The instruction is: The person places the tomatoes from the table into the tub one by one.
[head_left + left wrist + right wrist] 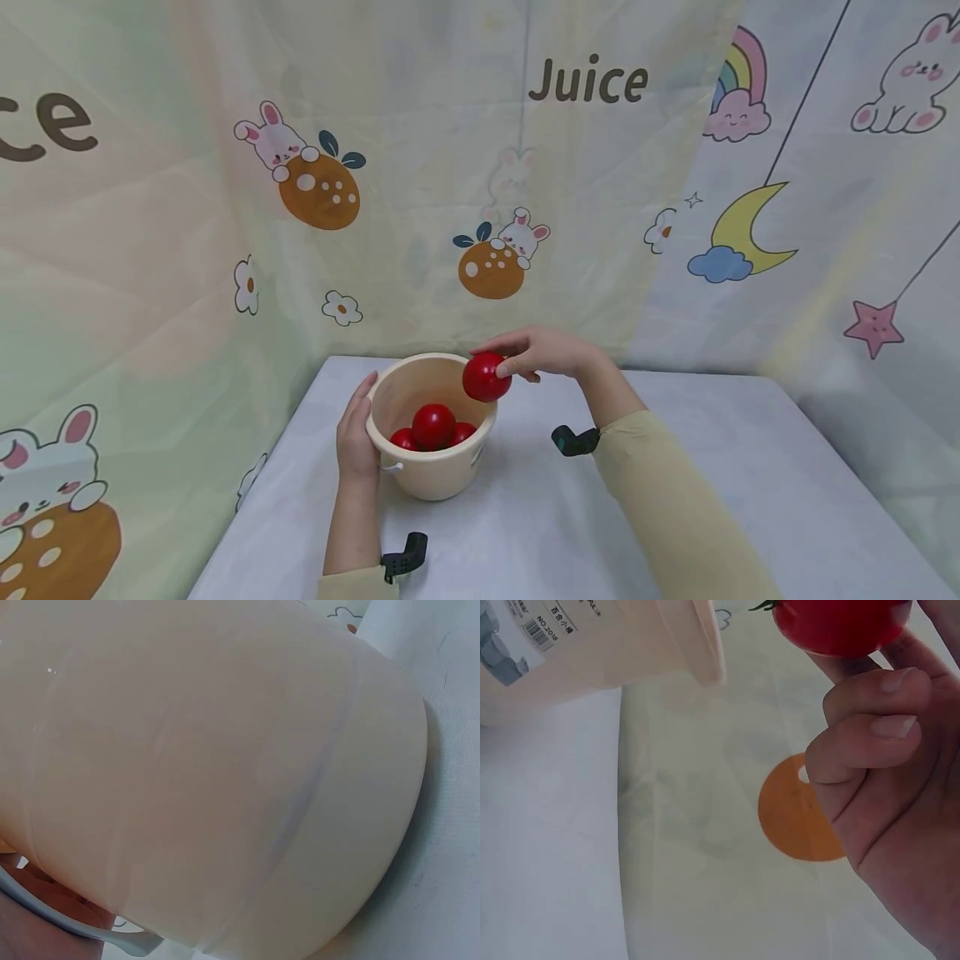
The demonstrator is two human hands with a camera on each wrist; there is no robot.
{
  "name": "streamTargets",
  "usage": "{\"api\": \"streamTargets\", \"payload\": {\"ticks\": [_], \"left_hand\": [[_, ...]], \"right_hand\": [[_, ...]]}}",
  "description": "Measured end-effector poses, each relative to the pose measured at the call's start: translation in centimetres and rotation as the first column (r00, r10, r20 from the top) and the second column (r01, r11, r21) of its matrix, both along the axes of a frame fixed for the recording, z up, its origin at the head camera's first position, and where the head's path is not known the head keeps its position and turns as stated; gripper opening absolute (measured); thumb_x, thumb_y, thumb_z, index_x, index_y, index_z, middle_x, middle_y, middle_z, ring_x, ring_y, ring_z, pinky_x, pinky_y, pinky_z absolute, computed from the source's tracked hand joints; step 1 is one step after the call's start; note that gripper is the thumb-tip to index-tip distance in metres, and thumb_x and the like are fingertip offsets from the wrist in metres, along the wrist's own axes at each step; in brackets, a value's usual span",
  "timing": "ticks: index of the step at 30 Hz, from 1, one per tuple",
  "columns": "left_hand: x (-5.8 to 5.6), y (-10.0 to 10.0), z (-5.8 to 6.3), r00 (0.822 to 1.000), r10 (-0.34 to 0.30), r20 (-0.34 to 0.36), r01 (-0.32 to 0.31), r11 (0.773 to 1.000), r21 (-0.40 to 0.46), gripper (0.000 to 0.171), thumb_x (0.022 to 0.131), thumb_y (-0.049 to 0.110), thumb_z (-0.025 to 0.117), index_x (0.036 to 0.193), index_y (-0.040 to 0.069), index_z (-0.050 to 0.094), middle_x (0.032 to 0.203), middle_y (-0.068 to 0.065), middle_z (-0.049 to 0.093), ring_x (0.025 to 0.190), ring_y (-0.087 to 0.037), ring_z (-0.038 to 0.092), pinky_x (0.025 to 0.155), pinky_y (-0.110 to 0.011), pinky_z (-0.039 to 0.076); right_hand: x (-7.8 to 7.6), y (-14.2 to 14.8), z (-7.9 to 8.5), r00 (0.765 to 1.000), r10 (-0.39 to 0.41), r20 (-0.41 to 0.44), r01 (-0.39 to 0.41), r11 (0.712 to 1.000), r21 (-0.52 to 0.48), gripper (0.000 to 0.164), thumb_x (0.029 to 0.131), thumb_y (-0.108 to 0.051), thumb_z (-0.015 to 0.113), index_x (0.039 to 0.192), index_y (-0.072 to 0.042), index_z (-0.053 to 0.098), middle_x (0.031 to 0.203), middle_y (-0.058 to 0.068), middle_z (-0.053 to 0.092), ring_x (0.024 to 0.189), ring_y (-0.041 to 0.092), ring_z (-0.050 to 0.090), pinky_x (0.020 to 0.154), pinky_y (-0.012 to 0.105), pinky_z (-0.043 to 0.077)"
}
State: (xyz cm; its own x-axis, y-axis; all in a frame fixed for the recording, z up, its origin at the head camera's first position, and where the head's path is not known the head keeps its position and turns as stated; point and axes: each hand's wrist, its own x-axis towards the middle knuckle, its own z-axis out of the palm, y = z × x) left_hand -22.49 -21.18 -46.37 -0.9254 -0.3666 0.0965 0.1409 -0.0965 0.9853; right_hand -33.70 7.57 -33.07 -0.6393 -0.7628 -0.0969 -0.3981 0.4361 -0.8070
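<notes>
A cream bucket [442, 475] stands on the table, with three red tomatoes [433, 427] visible inside it. My left hand [356, 437] holds the bucket at its left side, close to the rim. In the left wrist view the bucket's wall [225, 765] fills most of the picture, and part of that hand shows behind the grey handle [67, 922]. Between thumb and fingers, my right hand [551, 350] pinches another tomato [483, 379] over the bucket's right rim. A green stem shows on this held tomato [840, 626] in the right wrist view.
A white cloth covers the table [712, 467]. Behind it and at both sides hangs a printed curtain [420, 167] with rabbits, oranges and flowers. Black wrist mounts [576, 441] sit at both sleeves. The bucket carries a printed label [544, 630].
</notes>
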Motion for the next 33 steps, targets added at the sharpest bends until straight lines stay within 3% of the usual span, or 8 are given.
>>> {"api": "streamTargets", "payload": {"ticks": [7, 16, 23, 27, 33], "left_hand": [[-0.2, 0.0, -0.1, 1.000, 0.017, -0.002, -0.017, 1.000, 0.000, 0.039, 0.101, 0.048, 0.042, 0.139, 0.046, 0.049, 0.149, 0.019, 0.046, 0.139, -0.010, 0.040, 0.114, -0.050, 0.040], [-0.1, 0.2, 0.1, 1.000, 0.011, 0.000, -0.011, 1.000, 0.008, 0.039, 0.101, 0.048, 0.042, 0.140, 0.045, 0.049, 0.150, 0.018, 0.045, 0.139, -0.011, 0.040, 0.114, -0.049, 0.039], [0.0, 0.2, 0.2, 1.000, 0.005, 0.007, -0.005, 1.000, 0.010, 0.038, 0.102, 0.047, 0.041, 0.140, 0.045, 0.049, 0.149, 0.020, 0.045, 0.139, -0.010, 0.040, 0.115, -0.049, 0.038], [0.0, 0.2, 0.2, 1.000, 0.006, 0.013, -0.006, 1.000, 0.010, 0.038, 0.102, 0.047, 0.042, 0.139, 0.046, 0.050, 0.148, 0.021, 0.045, 0.138, -0.009, 0.040, 0.115, -0.049, 0.038], [0.1, 0.1, 0.2, 1.000, 0.004, 0.020, -0.004, 1.000, 0.008, 0.038, 0.102, 0.047, 0.043, 0.139, 0.046, 0.049, 0.148, 0.020, 0.045, 0.138, -0.010, 0.040, 0.114, -0.050, 0.039]], "right_hand": [[-0.5, -2.4, 0.1, 1.000, 0.023, 0.002, -0.024, 0.994, 0.110, 0.043, 0.085, -0.040, 0.074, 0.127, -0.041, 0.064, 0.114, -0.002, 0.068, 0.060, 0.023, 0.053, 0.057, 0.027, 0.050], [-0.7, -5.3, 0.1, 0.996, 0.083, -0.019, -0.076, 0.971, 0.226, 0.051, 0.082, -0.045, 0.076, 0.131, -0.035, 0.063, 0.108, -0.004, 0.069, 0.061, 0.022, 0.055, 0.056, 0.026, 0.049], [0.0, -6.8, 0.1, 0.993, 0.099, -0.059, -0.077, 0.950, 0.303, 0.047, 0.081, -0.043, 0.078, 0.126, -0.039, 0.065, 0.109, -0.008, 0.067, 0.068, 0.023, 0.059, 0.059, 0.029, 0.054], [0.4, -7.3, -0.1, 0.996, 0.085, -0.038, -0.069, 0.950, 0.306, 0.050, 0.080, -0.039, 0.080, 0.127, -0.038, 0.064, 0.113, -0.008, 0.065, 0.070, 0.021, 0.060, 0.060, 0.028, 0.056], [0.4, -7.4, -0.5, 0.995, 0.094, -0.014, -0.087, 0.959, 0.268, 0.041, 0.086, -0.037, 0.074, 0.127, -0.037, 0.065, 0.117, -0.011, 0.067, 0.062, 0.021, 0.054, 0.055, 0.024, 0.051]]}}
